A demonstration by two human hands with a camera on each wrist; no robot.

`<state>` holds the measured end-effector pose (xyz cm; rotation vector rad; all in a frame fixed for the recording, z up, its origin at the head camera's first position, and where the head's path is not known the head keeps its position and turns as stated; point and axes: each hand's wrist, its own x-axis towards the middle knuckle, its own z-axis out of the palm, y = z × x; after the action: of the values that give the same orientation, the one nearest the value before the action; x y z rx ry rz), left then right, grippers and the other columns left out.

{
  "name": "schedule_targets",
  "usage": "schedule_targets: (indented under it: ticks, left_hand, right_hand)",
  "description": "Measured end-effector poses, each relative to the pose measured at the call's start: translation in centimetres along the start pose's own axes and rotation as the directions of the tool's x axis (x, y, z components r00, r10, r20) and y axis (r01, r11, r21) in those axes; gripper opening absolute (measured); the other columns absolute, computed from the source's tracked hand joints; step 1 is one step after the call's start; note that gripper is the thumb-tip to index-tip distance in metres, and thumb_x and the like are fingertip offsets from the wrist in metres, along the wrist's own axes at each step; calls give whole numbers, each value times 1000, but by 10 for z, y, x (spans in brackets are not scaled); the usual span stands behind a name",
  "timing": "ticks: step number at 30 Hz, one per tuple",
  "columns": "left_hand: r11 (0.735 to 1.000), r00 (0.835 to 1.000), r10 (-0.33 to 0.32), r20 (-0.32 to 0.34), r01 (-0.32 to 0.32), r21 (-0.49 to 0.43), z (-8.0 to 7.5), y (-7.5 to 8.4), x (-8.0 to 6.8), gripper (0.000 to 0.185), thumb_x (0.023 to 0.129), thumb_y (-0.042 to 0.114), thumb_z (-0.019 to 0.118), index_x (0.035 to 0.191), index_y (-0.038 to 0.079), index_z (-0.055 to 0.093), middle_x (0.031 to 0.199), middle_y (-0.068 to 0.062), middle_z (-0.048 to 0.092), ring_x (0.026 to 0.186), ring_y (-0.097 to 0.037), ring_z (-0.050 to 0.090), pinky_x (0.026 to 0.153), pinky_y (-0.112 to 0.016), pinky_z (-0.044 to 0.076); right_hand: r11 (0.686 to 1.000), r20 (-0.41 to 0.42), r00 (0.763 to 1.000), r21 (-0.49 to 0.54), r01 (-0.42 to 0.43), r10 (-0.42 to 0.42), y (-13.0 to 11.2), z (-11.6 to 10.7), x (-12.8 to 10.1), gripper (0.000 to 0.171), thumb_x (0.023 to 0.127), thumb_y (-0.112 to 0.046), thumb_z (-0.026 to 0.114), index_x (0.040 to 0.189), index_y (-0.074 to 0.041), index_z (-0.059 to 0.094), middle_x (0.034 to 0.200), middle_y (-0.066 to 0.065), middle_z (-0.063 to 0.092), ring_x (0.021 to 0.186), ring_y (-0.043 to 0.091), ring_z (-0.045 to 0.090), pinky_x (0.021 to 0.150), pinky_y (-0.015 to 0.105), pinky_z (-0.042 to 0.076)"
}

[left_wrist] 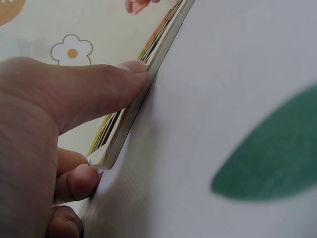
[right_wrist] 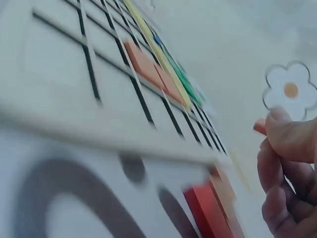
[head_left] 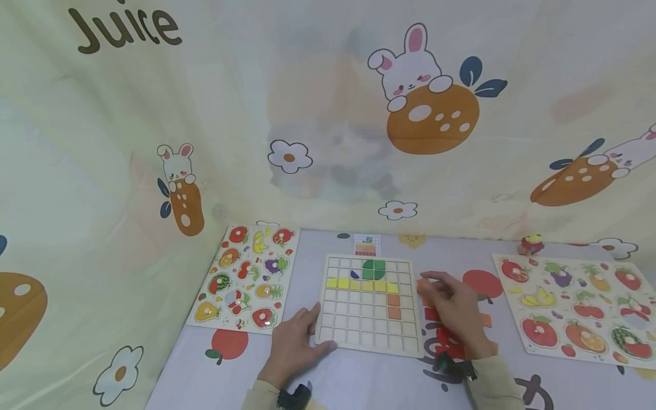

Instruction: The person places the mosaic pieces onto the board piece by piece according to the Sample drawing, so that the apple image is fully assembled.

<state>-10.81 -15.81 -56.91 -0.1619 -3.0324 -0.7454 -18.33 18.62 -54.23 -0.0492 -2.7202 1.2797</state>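
Soft, even light is filling the head view, leaving only faint shadows under the hands on the worktop (head_left: 359, 376). The patterned backdrop cloth (head_left: 328, 114) is bowing toward the frame edges from wide-angle distortion. The left wrist view is looking dim and soft, with the green leaf print (left_wrist: 270, 153) lying out of focus. Motion blur is smearing the grid board (right_wrist: 99, 89) in the right wrist view.
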Motion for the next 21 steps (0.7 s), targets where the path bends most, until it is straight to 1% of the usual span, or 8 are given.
schedule_targets:
  ticks: [3,6,10,13,16,18,21]
  left_hand:
    - [1000,1000,2,3,-2,-3,0,0,0,90,80,62,84,154,18,58,84,13,45,67,-2,37,61,-22,28]
    - [1000,1000,2,5,-2,-1,-1,0,0,90,80,62,84,154,18,58,84,13,45,67,-2,37,62,-22,28]
    - [1000,1000,-1,5,1,6,-1,0,0,89,80,62,84,154,18,58,84,13,44,67,-2,37,62,-22,28]
    - [1000,1000,3,2,-3,7,-1,0,0,89,80,62,83,153,18,58,84,13,44,67,-2,36,62,-22,28]
    - [1000,1000,7,3,-7,6,-1,-1,0,89,80,62,84,154,17,58,84,13,44,67,-2,36,62,-22,28]
    - [1000,1000,6,7,-6,6,0,-1,1,90,80,62,84,154,17,58,84,13,44,67,-2,37,62,-22,29]
    - [1000,1000,1,12,-1,7,0,-1,0,90,80,61,84,154,17,57,84,13,44,68,-2,38,62,-22,30]
  right_hand:
    - [997,-3,1000,72,-16,16,-8,9,-3,42,97,-32,80,134,-15,72,105,14,78,83,26,73,62,23,54]
    - [996,15,1000,93,3,-4,-13,19,-6,43,95,-31,83,133,-15,74,105,14,78,84,25,74,64,22,55]
    - [996,53,998,79,29,-33,-20,33,-7,39,93,-30,85,128,-16,77,103,10,78,87,23,73,70,21,54]
    - [998,81,996,63,20,-25,-25,39,-7,37,92,-31,85,126,-19,78,100,5,77,86,21,67,70,24,52]
    - [998,118,993,64,12,-19,-28,44,-7,38,91,-32,86,126,-20,78,102,4,75,89,22,62,69,25,51]
    - [998,143,989,54,24,-32,-28,46,-7,38,91,-30,86,127,-20,78,104,3,75,90,22,62,71,25,52]
    - [997,160,985,23,67,-70,-27,50,-6,38,89,-26,88,125,-17,79,106,3,76,89,20,64,73,24,54]
